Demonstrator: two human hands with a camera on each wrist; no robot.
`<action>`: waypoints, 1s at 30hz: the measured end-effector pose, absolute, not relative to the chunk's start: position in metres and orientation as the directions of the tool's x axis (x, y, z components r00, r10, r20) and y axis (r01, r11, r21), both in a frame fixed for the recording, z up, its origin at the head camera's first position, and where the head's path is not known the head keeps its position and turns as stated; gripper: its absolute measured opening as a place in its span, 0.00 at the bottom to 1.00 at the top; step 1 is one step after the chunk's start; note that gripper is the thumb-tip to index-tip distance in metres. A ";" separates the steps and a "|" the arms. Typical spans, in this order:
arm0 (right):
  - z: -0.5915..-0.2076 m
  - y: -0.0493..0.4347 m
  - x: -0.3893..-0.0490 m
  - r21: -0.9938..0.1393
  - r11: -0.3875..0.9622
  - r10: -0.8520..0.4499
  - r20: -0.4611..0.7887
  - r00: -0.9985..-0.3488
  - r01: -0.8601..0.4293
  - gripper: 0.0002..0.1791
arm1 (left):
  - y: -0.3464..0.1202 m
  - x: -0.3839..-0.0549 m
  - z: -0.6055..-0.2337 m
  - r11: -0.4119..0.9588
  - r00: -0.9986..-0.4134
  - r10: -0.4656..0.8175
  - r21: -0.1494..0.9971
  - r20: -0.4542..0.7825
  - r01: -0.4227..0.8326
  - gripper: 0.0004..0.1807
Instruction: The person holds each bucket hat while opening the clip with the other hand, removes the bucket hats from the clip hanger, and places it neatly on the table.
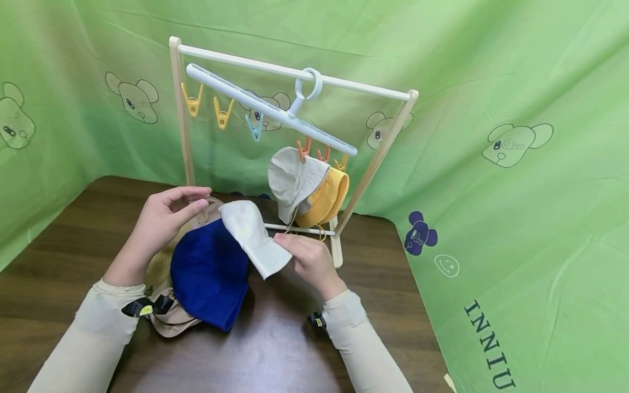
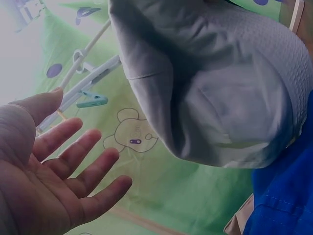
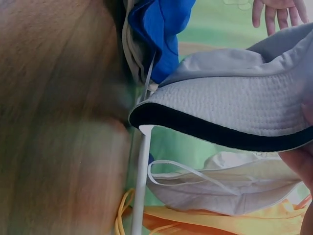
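In the head view my right hand (image 1: 315,263) pinches the stitched brim of a white bucket hat (image 1: 251,232), holding it up in front of the rack. The right wrist view shows the dark underside of this hat's brim (image 3: 195,129). My left hand (image 1: 167,217) is apart from the hat, to its left; its fingers are loosely spread and hold nothing in the left wrist view. Below the white hat, a blue bucket hat (image 1: 208,275) lies on a pile with a beige hat (image 1: 173,322) and a tan one (image 1: 159,267).
A wooden rack (image 1: 183,125) carries a light blue hanger (image 1: 241,98). Clips hang along it: yellow clips (image 1: 223,113) and a blue clip (image 1: 254,129) on the left. On the right, clips hold a grey-white hat (image 1: 290,177) and a yellow hat (image 1: 330,197). Green printed cloth surrounds the brown table (image 1: 383,327).
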State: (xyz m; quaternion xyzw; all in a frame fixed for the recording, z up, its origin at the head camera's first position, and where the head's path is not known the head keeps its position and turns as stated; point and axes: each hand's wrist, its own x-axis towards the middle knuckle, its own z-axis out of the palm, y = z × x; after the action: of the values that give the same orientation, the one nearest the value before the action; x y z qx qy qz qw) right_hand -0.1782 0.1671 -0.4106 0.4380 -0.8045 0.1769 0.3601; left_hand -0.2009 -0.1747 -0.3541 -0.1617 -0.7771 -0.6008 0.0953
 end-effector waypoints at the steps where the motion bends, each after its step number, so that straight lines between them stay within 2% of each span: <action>1: -0.411 0.167 -0.178 0.028 0.549 -0.581 0.731 -0.357 -0.835 0.29 | -0.175 -0.201 -0.354 0.226 -0.930 0.138 0.903 0.342 0.366 0.16; 11: -0.416 0.167 -0.174 0.057 0.507 -0.639 0.695 -0.330 -0.860 0.26 | -0.176 -0.199 -0.351 0.218 -0.929 0.153 0.905 0.338 0.366 0.16; 30: -0.419 0.156 -0.157 0.134 0.484 -0.743 0.585 -0.325 -0.865 0.18 | -0.179 -0.197 -0.349 0.223 -0.928 0.178 0.905 0.328 0.363 0.17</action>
State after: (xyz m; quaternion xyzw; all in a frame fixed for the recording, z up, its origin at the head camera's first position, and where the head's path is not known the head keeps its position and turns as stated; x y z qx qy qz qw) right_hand -0.1574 0.1560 -0.4189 0.4978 -0.8075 0.1016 0.2996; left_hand -0.1972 -0.1790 -0.3495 -0.1737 -0.7782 -0.5985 0.0772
